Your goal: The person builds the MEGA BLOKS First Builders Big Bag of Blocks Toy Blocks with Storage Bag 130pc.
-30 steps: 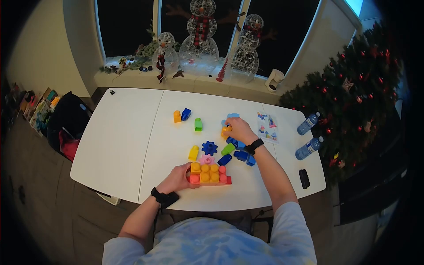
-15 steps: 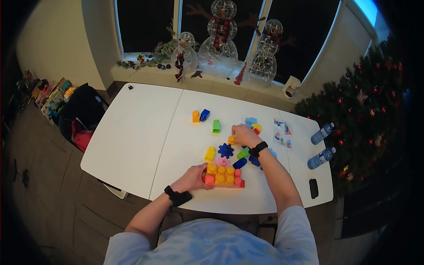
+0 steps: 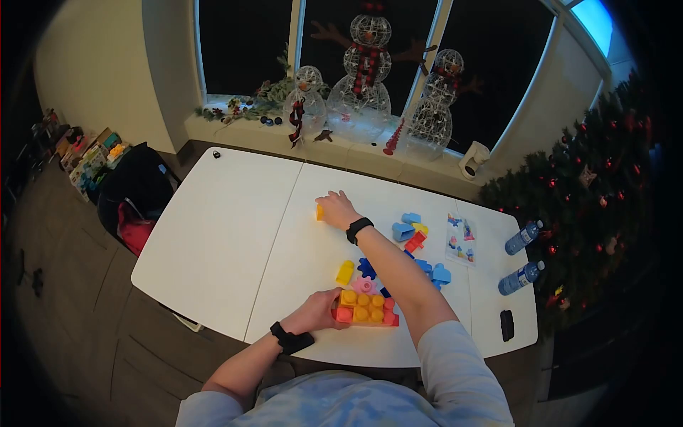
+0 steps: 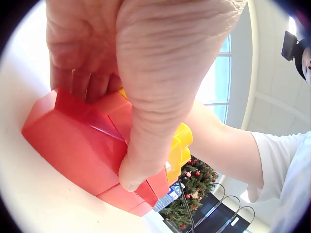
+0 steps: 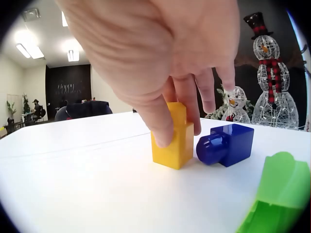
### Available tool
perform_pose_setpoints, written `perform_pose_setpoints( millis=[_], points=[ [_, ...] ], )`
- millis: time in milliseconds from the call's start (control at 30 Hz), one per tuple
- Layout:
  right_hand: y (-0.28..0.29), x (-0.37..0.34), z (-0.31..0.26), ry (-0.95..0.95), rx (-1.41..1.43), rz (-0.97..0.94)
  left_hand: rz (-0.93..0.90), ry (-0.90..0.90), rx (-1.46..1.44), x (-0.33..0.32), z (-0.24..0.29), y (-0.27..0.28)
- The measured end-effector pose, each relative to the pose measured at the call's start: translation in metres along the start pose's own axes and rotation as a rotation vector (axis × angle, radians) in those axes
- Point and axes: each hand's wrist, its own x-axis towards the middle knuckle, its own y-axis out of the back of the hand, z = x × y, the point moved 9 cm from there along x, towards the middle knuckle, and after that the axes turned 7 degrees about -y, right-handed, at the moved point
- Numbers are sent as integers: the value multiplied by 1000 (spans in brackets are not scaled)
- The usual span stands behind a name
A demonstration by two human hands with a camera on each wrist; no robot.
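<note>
My right hand (image 3: 338, 210) reaches over the far side of the white table (image 3: 220, 213). In the right wrist view its thumb and fingers pinch an upright yellow-orange toy block (image 5: 178, 154), whose base is right at the tabletop. A dark blue block (image 5: 239, 144) lies on its side beside it, and a green block (image 5: 279, 187) is nearer the camera. My left hand (image 3: 313, 312) grips the left end of a red base with yellow and red blocks stacked on it (image 3: 373, 313); its thumb presses the red side (image 4: 73, 141).
A yellow block (image 3: 345, 272), pink gear (image 3: 365, 285) and dark blue gear (image 3: 366, 268) lie behind the stack. Light blue blocks (image 3: 403, 231) and a red one (image 3: 415, 242) lie right. Beyond are a picture sheet (image 3: 461, 238), two bottles (image 3: 525, 237) and a black case (image 3: 506, 325).
My right hand has gone from the right-hand blocks, past the blue gear with an orange block, to the far-left yellow-orange block. The left hand keeps its grip on the stack. The head view has shifted.
</note>
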Motion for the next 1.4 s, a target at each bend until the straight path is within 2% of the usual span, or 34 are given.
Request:
perform_pose_setpoints(
  millis=[67, 100, 200, 267, 300, 333, 400, 467, 500, 533, 600, 700, 767, 933, 1033, 1200, 1300, 1400],
  points=[
    [6, -5, -11, 88, 4, 123, 0, 6, 7, -1, 1, 2],
    [3, -9, -9, 83, 7, 111, 0, 4, 18, 0, 2, 1],
    [46, -48, -23, 90, 163, 14, 10, 10, 14, -1, 1, 1],
    [71, -72, -18, 108, 448, -55, 11, 4, 7, 0, 1, -1],
    [89, -88, -13, 110, 486, -36, 20, -6, 22, 0, 1, 0],
    [105, -107, -9, 101, 484, -40, 29, -16, 38, 0, 1, 1],
    [126, -148, 4, -24, 511, -158, -3, 13, 48, 1, 3, 1],
    [139, -190, 13, -159, 424, -245, 10, 35, 18, 0, -1, 0],
    [141, -209, 17, -176, 429, -274, 3, 27, 15, 0, -2, -1],
    [141, -225, 19, -97, 394, -200, 14, 17, 8, 1, -3, -1],
    [139, -252, 22, -169, 391, -250, 17, 4, 3, 1, -3, -1],
    [132, -279, 21, -165, 446, -215, 19, 16, -7, 0, -4, -2],
    [126, -289, 17, -133, 442, -190, 80, -32, -37, 1, -3, 1],
    [124, -299, 11, -121, 491, -100, 56, -17, -15, 0, 1, 1],
    [113, -301, 8, -182, 428, -186, 41, 9, -21, 0, 5, 1],
    [110, -303, 2, -90, 363, -53, 37, 19, -45, -1, 10, 2],
    [103, -302, 5, -138, 326, -163, 40, 4, -38, 1, 9, 1],
    [106, -300, 1, -123, 303, -174, 42, 0, -61, 1, 12, 2]
  ],
)
